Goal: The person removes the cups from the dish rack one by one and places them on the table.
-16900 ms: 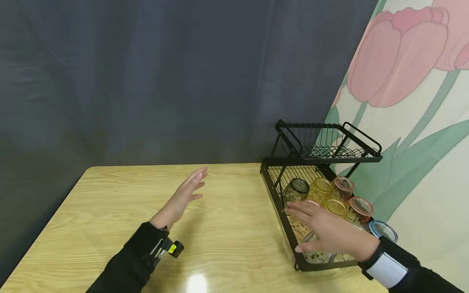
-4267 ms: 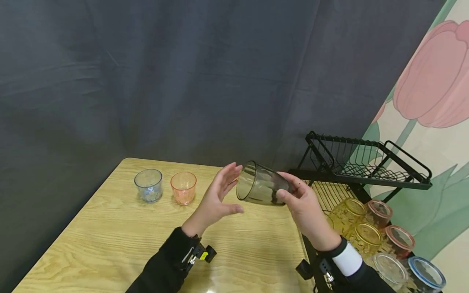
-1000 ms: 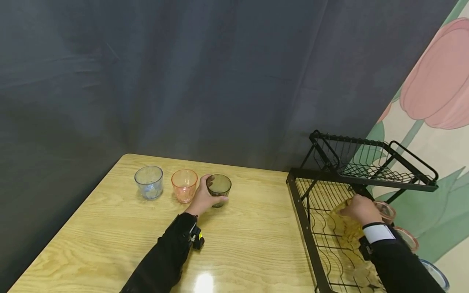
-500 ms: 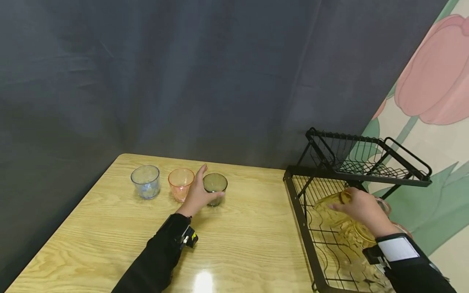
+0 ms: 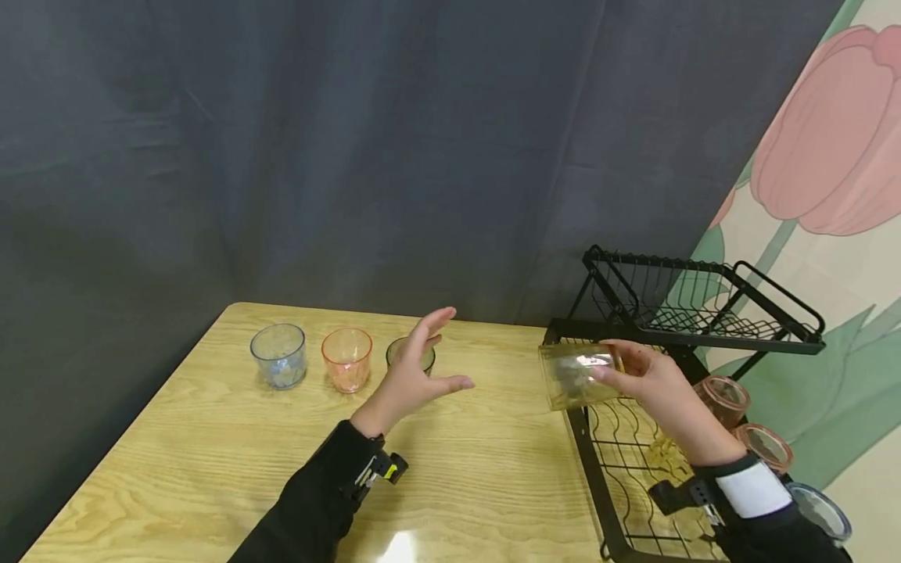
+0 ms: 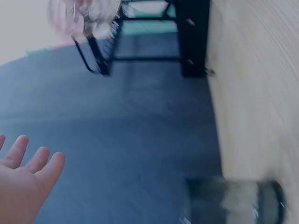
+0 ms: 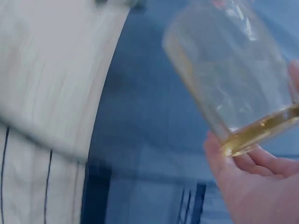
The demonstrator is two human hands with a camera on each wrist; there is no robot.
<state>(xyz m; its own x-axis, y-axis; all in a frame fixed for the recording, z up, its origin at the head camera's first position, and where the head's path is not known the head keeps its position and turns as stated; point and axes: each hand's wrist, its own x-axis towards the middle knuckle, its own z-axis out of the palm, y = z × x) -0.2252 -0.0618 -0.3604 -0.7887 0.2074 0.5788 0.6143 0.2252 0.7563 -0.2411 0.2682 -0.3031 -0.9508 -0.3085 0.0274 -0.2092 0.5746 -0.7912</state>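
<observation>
My right hand (image 5: 658, 395) grips a yellow drinking glass (image 5: 573, 379) by its base end, with the glass lying sideways above the rack's left edge. In the right wrist view the thumb and fingers hold the thick yellow base (image 7: 261, 133). My left hand (image 5: 408, 383) hovers over the table with fingers spread and thumb apart, holding nothing. Behind it stands a dark grey glass (image 5: 428, 360), partly hidden in the head view; the left wrist view shows this grey glass (image 6: 233, 200) below the hand. An orange glass (image 5: 348, 361) and a blue glass (image 5: 279, 358) stand upright farther left.
A black two-tier dish rack (image 5: 594, 477) stands at the table's right. Its lower tier holds another yellow glass (image 5: 665, 453), pink glasses (image 5: 763, 447), a blue-based glass (image 5: 820, 512) and a clear one, mostly hidden by my arm. A dark curtain (image 5: 387, 156) hangs behind the table.
Blue, orange and grey glasses have moved from the rack to a row on the table. Since half a second ago, the yellow glass rose leftward from the rack; my left hand left the grey glass.
</observation>
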